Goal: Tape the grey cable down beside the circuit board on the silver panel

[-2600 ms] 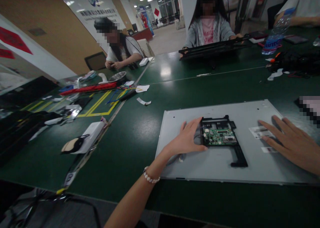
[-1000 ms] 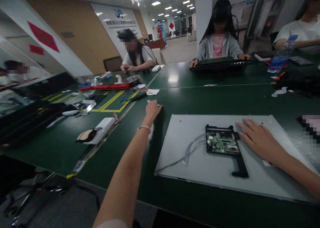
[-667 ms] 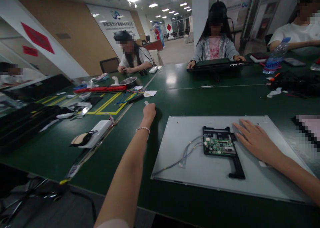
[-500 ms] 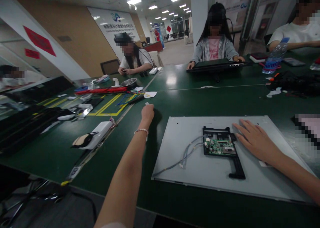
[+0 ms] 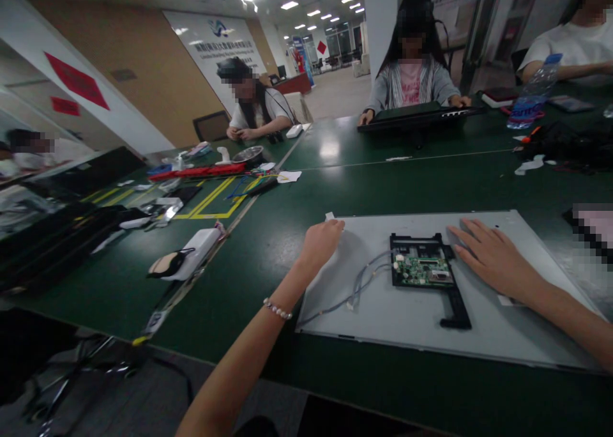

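Observation:
A flat light-grey metal panel (image 5: 368, 319) lies on the green table in front of me. On it sits a black plastic bracket (image 5: 457, 309) that carries a green circuit board (image 5: 421, 271). A grey cable (image 5: 354, 290) runs from the board to the panel's near left corner. My left hand (image 5: 322, 244) is closed at the panel's far left corner, and a small white piece (image 5: 330, 216), perhaps tape, sticks out of its fingers. Fingers spread, my right hand (image 5: 495, 258) rests flat on the panel, right of the bracket.
A white box (image 5: 198, 252) with a beige-and-black pad lies at left. Further off are tangled wires (image 5: 251, 188), a white paper (image 5: 289, 177) and a metal bowl (image 5: 249, 156). Across the table (image 5: 335, 188), a person holds a black screen (image 5: 421, 117). A water bottle (image 5: 531, 95) stands at right.
My left hand has moved right and toward me, from the bare table to the panel's far left corner, with the white piece in its fingers. My right hand stays on the panel.

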Available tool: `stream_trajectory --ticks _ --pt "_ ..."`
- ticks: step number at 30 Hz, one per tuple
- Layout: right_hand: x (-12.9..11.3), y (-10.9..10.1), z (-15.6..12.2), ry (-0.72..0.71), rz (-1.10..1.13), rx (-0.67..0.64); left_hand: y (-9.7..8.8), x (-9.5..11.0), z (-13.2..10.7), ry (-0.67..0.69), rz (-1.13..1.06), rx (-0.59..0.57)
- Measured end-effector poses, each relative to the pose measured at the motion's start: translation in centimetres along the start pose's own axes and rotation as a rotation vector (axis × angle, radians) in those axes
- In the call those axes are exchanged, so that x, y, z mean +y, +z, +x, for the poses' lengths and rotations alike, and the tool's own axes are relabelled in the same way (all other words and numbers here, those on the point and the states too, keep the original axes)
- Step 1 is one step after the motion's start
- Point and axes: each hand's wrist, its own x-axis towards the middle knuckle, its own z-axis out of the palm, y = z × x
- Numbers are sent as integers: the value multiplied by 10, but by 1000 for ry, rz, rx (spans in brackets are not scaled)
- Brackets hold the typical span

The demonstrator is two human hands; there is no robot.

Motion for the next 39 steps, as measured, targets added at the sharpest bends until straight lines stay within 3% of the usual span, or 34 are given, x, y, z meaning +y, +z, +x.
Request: stream_trajectory --ticks 5,10,19,24,28,39 --pt "-1 -3 1 2 -4 -5 3 14 -2 173 40 87" --pt "-2 -4 1 11 -3 0 -8 34 -1 298 -64 98" --pt "-2 -6 1 20 0 -11 -28 83 36 397 -241 106" --pt "0 -3 3 10 4 -1 -28 117 53 483 -245 109" --pt "0 -4 3 10 0 9 -24 139 56 452 -211 98" --pt "-3 -5 4 23 13 2 -22 147 63 469 -183 211"
